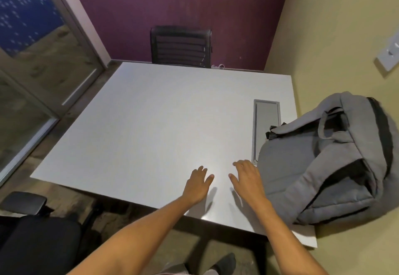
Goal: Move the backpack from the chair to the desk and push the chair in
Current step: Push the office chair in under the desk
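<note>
A grey backpack [328, 162] lies on the right side of the white desk [151, 123], leaning against the yellow wall. Its straps and black back panel face up. My left hand [197, 185] hovers open over the desk's near edge, fingers spread, holding nothing. My right hand [248, 179] is open too, just left of the backpack and not touching it. A black office chair [32, 238] stands at the lower left, pulled away from the desk, with its seat and one armrest in view.
A second black mesh chair [181, 46] sits tucked in at the desk's far side against the purple wall. A grey cable tray [266, 121] is set into the desk near the backpack. A glass door [32, 58] is at left. A wall switch [388, 56] is at right.
</note>
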